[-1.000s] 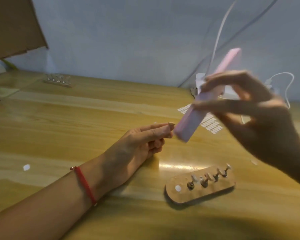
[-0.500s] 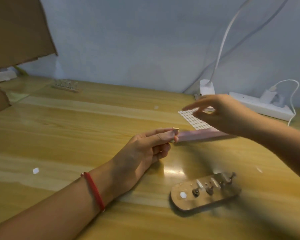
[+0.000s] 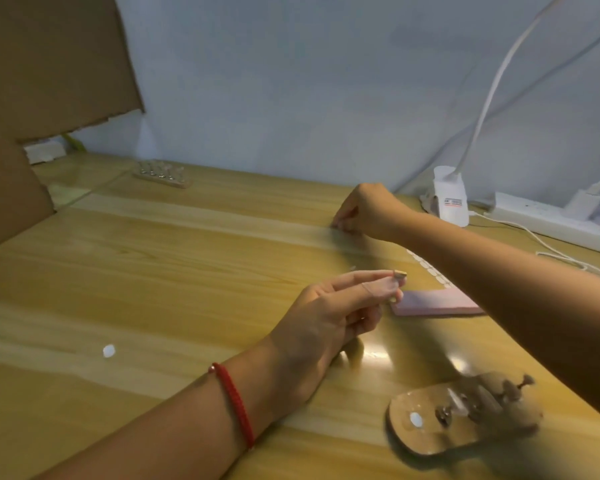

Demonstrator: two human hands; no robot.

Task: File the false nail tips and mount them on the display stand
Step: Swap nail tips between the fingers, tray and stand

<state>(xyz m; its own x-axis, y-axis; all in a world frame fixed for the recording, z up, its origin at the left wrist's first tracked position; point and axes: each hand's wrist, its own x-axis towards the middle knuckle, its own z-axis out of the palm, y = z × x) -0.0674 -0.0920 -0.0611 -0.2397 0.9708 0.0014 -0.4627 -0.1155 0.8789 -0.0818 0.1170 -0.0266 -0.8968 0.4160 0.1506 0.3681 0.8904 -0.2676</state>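
Observation:
My left hand (image 3: 326, 317) rests on the wooden table and pinches a small false nail tip (image 3: 399, 274) between thumb and forefinger, raised a little above the surface. My right hand (image 3: 361, 209) reaches across to the far side of the table, its fingers curled down and pinching at a small pale piece there. The pink nail file (image 3: 433, 303) lies flat on the table just right of my left fingertips, partly under my right forearm. The oval wooden display stand (image 3: 416, 434) sits at the near right, blurred, with several pegs and a white dot on it.
A sheet of white adhesive dots (image 3: 430, 268) lies behind the file. A second stand with pegs (image 3: 160, 174) sits far left. A lamp base (image 3: 449, 199), power strip (image 3: 548, 220) and cables line the back right. Cardboard (image 3: 32, 98) stands at the left. A loose white dot (image 3: 109, 350) lies near left.
My right hand has let go of the pink file, which now lies on the table, and has reached further away to the far table surface. My left hand keeps its pinch.

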